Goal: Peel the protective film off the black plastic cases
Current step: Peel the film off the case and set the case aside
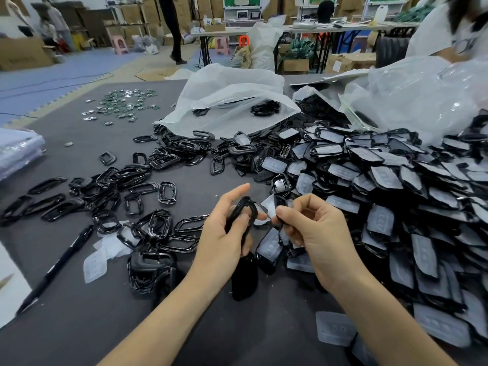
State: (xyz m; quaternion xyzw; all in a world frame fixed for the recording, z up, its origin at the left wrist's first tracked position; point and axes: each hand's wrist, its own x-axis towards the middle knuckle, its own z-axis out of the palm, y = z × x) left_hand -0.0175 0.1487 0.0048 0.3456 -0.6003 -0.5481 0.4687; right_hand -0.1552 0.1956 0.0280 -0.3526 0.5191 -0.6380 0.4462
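My left hand [224,233] grips a glossy black oval frame piece [244,216] held upright above the grey mat, index finger stretched up. My right hand [309,228] pinches another black case part [280,207] just to the right, thumb and fingers curled on it. A whitish strip of protective film [264,216] shows between the two hands. A big heap of black cases with cloudy film [383,186] fills the right side. Peeled black frames [118,196] lie scattered on the left. Loose peeled films [95,265] lie near them.
A black pen [60,262] lies at the left. Open plastic bags [227,101] sit behind the heap. Small green circuit boards [124,104] are spread far left. A loose film sheet [335,331] lies near my right forearm. People, tables and cartons stand beyond the mat.
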